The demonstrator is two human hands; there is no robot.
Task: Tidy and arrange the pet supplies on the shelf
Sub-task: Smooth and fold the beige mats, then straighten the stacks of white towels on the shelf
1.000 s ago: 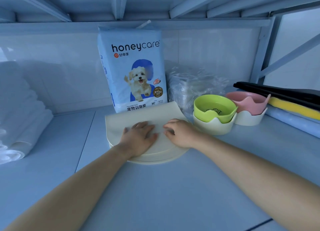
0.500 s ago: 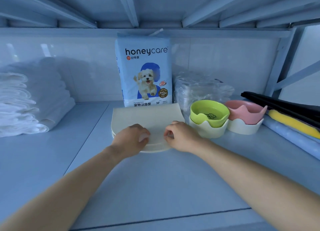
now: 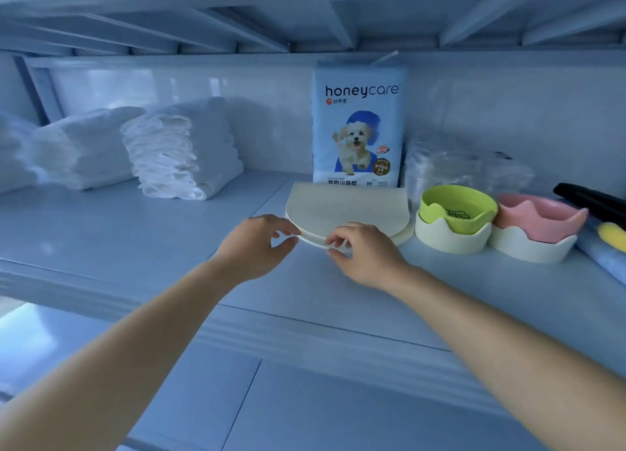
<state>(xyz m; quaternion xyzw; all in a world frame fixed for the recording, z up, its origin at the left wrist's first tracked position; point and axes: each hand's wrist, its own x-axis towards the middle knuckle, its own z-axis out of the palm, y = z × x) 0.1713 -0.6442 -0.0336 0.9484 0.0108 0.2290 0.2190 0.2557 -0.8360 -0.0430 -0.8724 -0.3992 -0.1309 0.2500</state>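
Observation:
A stack of flat cream mats (image 3: 349, 206) lies on the pale blue shelf (image 3: 135, 233), right in front of an upright honeycare pet pad pack (image 3: 359, 128). My right hand (image 3: 364, 252) pinches the front edge of the mats with curled fingers above and the thumb below. My left hand (image 3: 259, 244) hovers at the mats' left front corner, its fingers relaxed and spread, with the thumb tip close to the edge. A green bowl (image 3: 457, 206) and a pink bowl (image 3: 542, 216) sit in cream stands just right of the mats.
Two piles of folded white pads (image 3: 176, 155) (image 3: 81, 149) stand at the back left. A clear plastic bag (image 3: 460, 166) sits behind the bowls. Black (image 3: 592, 200), yellow (image 3: 613, 235) and blue (image 3: 603, 264) items lie at the far right. A shelf frame runs low overhead.
Both hands have slid back from the top of the mats to their front edge. The camera has pulled back and turned left, showing more of the white pad piles.

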